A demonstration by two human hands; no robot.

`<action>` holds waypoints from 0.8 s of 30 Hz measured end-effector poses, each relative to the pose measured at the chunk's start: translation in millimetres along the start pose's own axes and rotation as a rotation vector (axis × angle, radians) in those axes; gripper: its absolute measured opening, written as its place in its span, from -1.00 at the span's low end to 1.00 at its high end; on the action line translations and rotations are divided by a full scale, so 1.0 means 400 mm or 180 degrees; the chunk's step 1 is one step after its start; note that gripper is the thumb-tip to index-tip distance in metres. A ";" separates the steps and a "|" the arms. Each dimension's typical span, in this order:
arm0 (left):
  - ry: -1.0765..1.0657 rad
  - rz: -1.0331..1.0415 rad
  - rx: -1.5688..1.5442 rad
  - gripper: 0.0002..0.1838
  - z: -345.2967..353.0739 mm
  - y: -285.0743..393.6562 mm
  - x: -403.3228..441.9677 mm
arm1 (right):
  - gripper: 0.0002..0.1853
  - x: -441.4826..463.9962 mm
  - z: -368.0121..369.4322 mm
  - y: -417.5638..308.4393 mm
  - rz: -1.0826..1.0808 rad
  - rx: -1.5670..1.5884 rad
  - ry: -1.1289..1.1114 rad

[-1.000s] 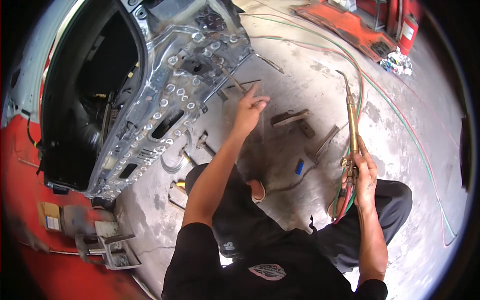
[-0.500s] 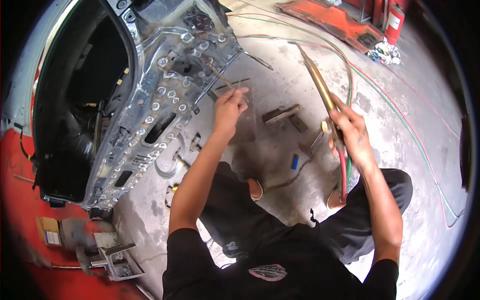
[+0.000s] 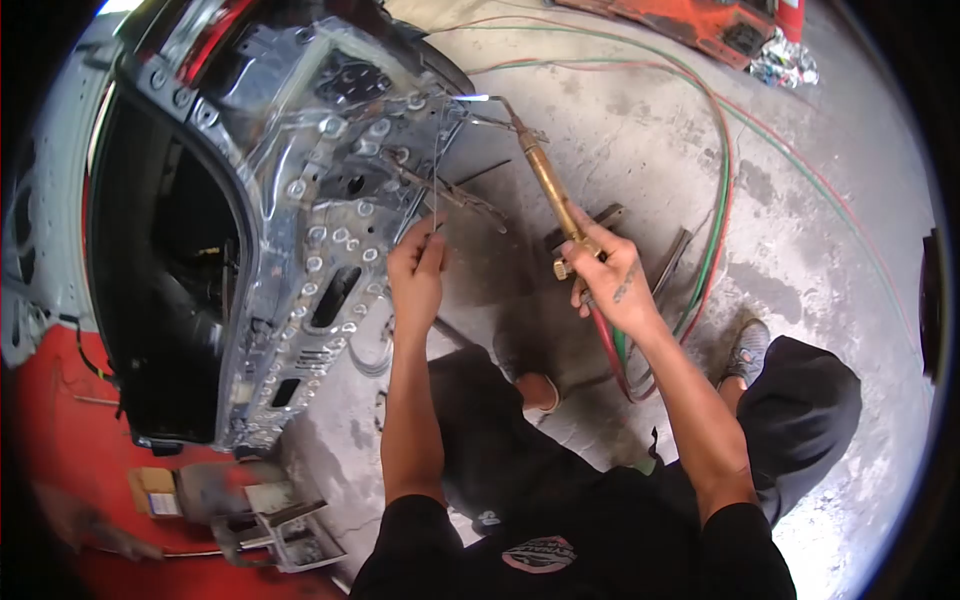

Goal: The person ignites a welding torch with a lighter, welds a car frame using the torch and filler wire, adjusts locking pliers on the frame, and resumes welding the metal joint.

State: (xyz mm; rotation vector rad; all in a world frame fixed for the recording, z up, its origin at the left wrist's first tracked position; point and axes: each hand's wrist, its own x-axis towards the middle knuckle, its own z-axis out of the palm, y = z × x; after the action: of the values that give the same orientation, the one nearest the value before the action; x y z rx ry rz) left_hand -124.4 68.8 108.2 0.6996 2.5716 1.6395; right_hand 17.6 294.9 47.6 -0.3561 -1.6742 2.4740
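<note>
My right hand [image 3: 612, 272] is wrapped round a brass gas welding torch [image 3: 545, 175], tilted up and to the left. From its bent tip a white-blue flame [image 3: 472, 98] points left at the edge of a bare metal car body section [image 3: 345, 225]. My left hand [image 3: 416, 275] pinches a thin metal welding rod [image 3: 436, 175], which stands nearly upright with its upper end close to the flame. Whether the rod touches the metal I cannot tell. Rows of round shiny spots mark the body section.
Red and green hoses [image 3: 727, 170] run from the torch and loop across the concrete floor [image 3: 780, 260]. Metal pieces [image 3: 672, 262] lie beyond my right hand. At the lower left are a cardboard box [image 3: 155, 492] and a metal bracket [image 3: 305, 540]. A red extinguisher [image 3: 790, 18] stands at top right.
The torch has moved left to the body section's edge, and a flame now shows at its tip. My left hand has shifted slightly left and down, with the rod turned more upright.
</note>
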 end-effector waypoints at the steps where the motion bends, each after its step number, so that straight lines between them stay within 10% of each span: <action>1: 0.0094 0.0028 0.0074 -0.71 0.003 0.006 -0.005 | -0.36 0.012 -0.002 0.008 0.0071 0.0012 -0.0061; 24: 0.0751 0.0219 0.0789 -0.75 0.025 -0.018 0.018 | -0.38 0.083 -0.032 0.057 0.0163 0.0036 -0.0336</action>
State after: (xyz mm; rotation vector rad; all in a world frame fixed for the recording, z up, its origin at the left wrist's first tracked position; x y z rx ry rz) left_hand -131.0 77.4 99.0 0.6465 2.9878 1.5200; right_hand -10.6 305.9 17.8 -0.2750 -1.7101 2.5806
